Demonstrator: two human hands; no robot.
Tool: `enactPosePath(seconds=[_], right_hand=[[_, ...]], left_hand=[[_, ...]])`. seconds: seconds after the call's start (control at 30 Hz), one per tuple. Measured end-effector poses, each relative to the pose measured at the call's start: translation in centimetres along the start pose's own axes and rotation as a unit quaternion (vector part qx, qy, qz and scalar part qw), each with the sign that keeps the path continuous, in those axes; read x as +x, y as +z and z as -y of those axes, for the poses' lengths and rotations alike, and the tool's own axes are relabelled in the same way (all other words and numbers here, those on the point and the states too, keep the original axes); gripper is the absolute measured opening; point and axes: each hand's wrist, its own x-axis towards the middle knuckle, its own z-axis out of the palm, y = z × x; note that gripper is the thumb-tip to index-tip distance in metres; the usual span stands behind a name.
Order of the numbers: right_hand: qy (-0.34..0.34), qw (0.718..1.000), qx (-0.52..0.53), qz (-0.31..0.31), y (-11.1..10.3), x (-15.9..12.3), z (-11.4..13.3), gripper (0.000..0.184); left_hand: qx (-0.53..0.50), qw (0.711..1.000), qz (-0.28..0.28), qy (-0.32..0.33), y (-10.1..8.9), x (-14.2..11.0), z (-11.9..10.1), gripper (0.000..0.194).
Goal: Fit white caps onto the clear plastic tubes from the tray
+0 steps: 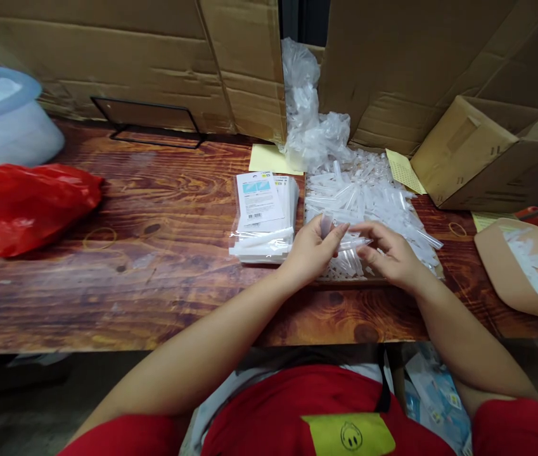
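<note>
My left hand (313, 248) is closed around a few clear plastic tubes (350, 242), held low over the front of a shallow tray (345, 282). From the other side, my right hand (395, 256) curls its thumb and fingers around the tubes' pointed ends. Under and behind both hands, a heap of loose translucent tubes (358, 196) fills the tray. Close to my left hand lies a stack of clear packets with printed cards (259, 206). My palms and some fingertips are hidden, so the number of tubes held is unclear.
A tan scoop-shaped container (501, 266) of white pieces stands at the right, below an open cardboard box (468, 152). Crumpled plastic bags (313, 120) sit behind the heap. At left are a red bag (31, 206), a pale tub (7, 136) and a black wire stand (154, 126).
</note>
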Motion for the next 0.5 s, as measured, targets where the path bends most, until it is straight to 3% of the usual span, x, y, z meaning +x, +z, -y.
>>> enactPosePath(seconds=[0.27,0.4,0.5], right_hand=[[-0.007,0.999,-0.012,-0.039,0.55,-0.07,0.17,0.041],[0.021,0.999,-0.003,-0.025,0.62,-0.07,0.11,0.042],[-0.020,0.999,-0.007,-0.042,0.54,-0.05,0.17,0.033]], left_hand=[[-0.040,0.999,0.007,-0.036,-0.12,0.18,0.15,0.040],[-0.075,0.995,0.015,-0.063,-0.08,0.34,-0.04,0.040],[-0.099,0.991,0.037,-0.084,0.04,0.24,-0.30,0.033]])
